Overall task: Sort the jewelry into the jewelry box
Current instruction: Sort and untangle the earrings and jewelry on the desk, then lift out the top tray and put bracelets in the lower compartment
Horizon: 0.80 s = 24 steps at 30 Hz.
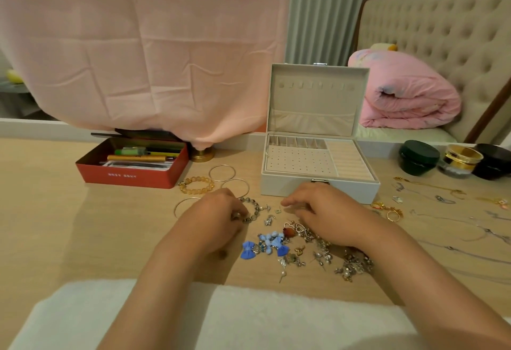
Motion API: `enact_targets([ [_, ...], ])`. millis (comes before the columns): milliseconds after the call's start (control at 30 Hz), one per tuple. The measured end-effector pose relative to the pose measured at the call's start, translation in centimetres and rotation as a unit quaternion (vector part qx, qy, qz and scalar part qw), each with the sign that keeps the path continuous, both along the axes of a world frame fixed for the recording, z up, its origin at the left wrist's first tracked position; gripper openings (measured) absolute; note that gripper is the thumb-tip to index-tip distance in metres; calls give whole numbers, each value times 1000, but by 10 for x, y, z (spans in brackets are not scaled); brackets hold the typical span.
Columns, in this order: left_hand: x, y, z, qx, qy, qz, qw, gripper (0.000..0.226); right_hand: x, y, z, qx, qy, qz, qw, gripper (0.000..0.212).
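Left hand point(218, 211), frame centre, pinches grey bead bracelet point(259, 208); the loop lies to its right. Right hand point(326, 211) over earring pile point(320, 254) on worktop, fingers curled, grasp not discernible. Jewelry box point(284, 186) open just above; right hand nearer.

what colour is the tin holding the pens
Red, with small white lettering; the rectangular metal tin shows best in the head view.

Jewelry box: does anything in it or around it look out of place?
The jewelry box stands open with an empty-looking tray, while earrings lie in a loose heap on the table before it and chains sprawl to its right. Nothing looks damaged.
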State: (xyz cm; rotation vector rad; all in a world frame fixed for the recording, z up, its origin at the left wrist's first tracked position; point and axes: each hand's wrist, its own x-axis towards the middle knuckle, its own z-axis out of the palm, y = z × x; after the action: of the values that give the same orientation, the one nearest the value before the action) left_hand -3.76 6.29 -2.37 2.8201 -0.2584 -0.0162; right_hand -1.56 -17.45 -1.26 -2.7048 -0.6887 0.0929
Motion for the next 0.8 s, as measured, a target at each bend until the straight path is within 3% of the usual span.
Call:
enact_targets([
  [133,1,5,3,3,-7,32,999,13,3,19,-12,-29,7,54,998,46],
  [267,-1,16,7,25,27,67,997,17,2,25,-10,-26,44,64,997,38],
  [400,-3,15,15,5,27,77,997,19,3,13,12,87,66,7,994,29],
  [500,-2,6,23,-55,-15,54,997,19,11,0,31,137,-4,-45,990,30],
  [667,29,-18,51,-123,-123,-19,985,20,45,-19,49,81,-47,-110,990,29],
  [800,80,-50,67,-115,-125,-61,984,29,89,-26,53,16,-98,-143,985,31],
])
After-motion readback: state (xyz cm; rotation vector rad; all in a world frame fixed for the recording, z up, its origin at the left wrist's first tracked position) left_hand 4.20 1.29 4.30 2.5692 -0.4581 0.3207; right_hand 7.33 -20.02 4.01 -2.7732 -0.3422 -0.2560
